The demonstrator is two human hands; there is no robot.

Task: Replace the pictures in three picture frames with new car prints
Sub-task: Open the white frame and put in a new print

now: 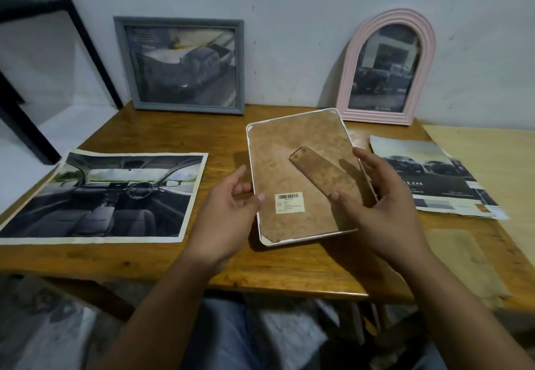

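Note:
A white-rimmed picture frame [292, 164] is held face down above the wooden table [150, 135], its brown backing board, folded stand and barcode sticker facing up. My left hand [228, 204] holds its left edge, thumb on the backing near the sticker. On the right edge sits my right hand [379, 195], its thumb resting on the stand. Two more frames lean on the wall with car pictures inside: a grey one [179, 65] and a pink arched one [385, 68]. A car interior print [107, 195] lies at the left. Car prints [428, 178] lie stacked at the right.
A black metal rack leg [84, 33] slants along the wall at the far left. A pale plywood sheet [492, 164] covers the table's right end. My knees and a light cloth show below the table's front edge [260, 280].

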